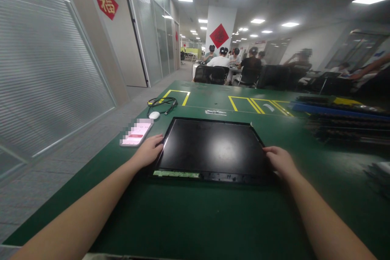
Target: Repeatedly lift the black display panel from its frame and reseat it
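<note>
A black flat screen panel lies face up on the green table, with a light glare on its surface. Along its near edge runs a dark strip with a green circuit-board piece at the left. My left hand grips the panel's left edge, its fingertips over the frame. On the opposite side, my right hand pinches the right edge, thumb on top; the fingers beneath are partly hidden. Left of the panel, close to my left hand, is a phone with a lit screen.
Beyond the phone are a white mouse and a coiled black cable. Yellow tape outlines mark the table's far side. A stack of dark parts stands at the right. Several people sit at tables farther back.
</note>
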### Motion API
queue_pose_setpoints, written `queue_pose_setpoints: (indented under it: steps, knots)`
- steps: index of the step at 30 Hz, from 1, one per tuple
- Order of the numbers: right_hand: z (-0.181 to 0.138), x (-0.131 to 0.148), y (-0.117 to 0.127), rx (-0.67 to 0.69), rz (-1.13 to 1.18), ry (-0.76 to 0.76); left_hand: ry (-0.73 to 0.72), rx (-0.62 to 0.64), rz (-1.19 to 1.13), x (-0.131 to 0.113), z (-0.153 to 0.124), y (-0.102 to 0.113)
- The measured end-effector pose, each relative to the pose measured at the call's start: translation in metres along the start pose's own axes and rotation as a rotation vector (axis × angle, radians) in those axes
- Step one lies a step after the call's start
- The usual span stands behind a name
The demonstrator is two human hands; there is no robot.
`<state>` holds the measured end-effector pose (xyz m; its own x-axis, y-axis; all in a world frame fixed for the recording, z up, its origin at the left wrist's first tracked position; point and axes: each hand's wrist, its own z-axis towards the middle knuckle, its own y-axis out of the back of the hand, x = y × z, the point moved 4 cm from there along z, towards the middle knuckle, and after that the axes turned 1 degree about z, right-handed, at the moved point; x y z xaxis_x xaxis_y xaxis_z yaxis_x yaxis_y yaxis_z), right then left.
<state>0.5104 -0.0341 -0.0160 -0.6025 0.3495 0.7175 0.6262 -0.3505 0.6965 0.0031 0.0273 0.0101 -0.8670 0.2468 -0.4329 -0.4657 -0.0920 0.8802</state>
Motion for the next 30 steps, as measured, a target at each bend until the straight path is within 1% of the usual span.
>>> queue_pose_setpoints:
  steps: [2,4,6,10,12,14,20,26,30]
  knots:
    - [0.0,-0.001,-0.001,0.021,-0.005,-0.018,0.037,-0.003,-0.11,-0.001,-0.002,0.004]
    - [0.0,-0.001,-0.002,0.028,-0.012,-0.023,0.108,-0.01,-0.258,-0.004,-0.004,0.009]
    - [0.0,-0.002,-0.002,0.021,-0.014,-0.021,0.213,-0.026,-0.422,-0.007,-0.007,0.012]
    - [0.001,-0.003,-0.001,0.0,0.004,-0.02,0.461,-0.022,-0.822,-0.016,-0.017,0.012]
    - [0.001,-0.003,-0.002,-0.002,0.014,-0.014,0.545,-0.001,-0.976,-0.021,-0.021,0.011]
    - [0.001,-0.003,-0.002,0.0,0.011,-0.013,0.595,0.002,-1.052,-0.026,-0.024,0.011]
    - [0.002,-0.004,-0.002,0.014,0.014,-0.01,0.656,-0.032,-1.155,-0.028,-0.022,0.009]
    - [0.002,-0.002,-0.001,-0.008,0.001,0.012,0.651,-0.038,-1.301,-0.023,-0.019,-0.001]
    - [0.003,-0.005,-0.002,0.005,0.005,0.009,0.602,-0.026,-1.313,-0.024,-0.02,-0.002]
